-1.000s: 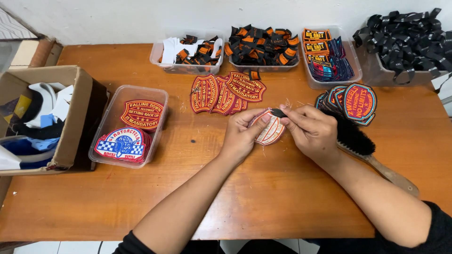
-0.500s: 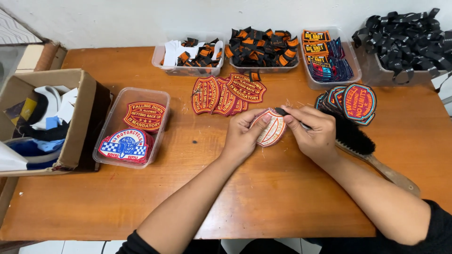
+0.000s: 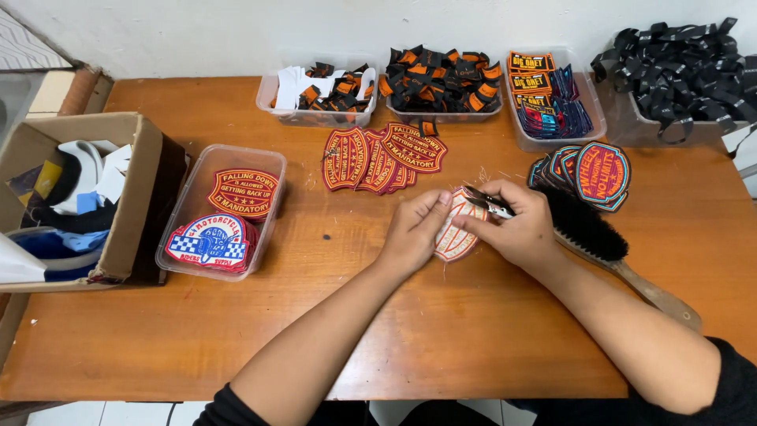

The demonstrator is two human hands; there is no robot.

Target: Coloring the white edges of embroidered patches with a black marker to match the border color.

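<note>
My left hand (image 3: 412, 231) holds a white shield-shaped embroidered patch with red stitching (image 3: 455, 235) just above the wooden table (image 3: 315, 315). My right hand (image 3: 516, 229) grips a small pair of thread snips (image 3: 489, 203), their tips at the patch's upper edge. A fan of red and orange patches (image 3: 382, 156) lies just beyond my hands. A stack of dark round patches with orange lettering (image 3: 587, 173) sits to the right.
A black-bristled wooden brush (image 3: 607, 244) lies under my right wrist. A clear tub (image 3: 268, 185) with patches stands at left, beside a cardboard box (image 3: 130, 213). Clear tubs of small labels (image 3: 315, 91), (image 3: 441, 79), (image 3: 552, 99) and black ribbons (image 3: 678, 75) line the back edge.
Both hands have shifted slightly and turned the white patch; the snips stay at its upper edge. The camera view has drifted a little.
</note>
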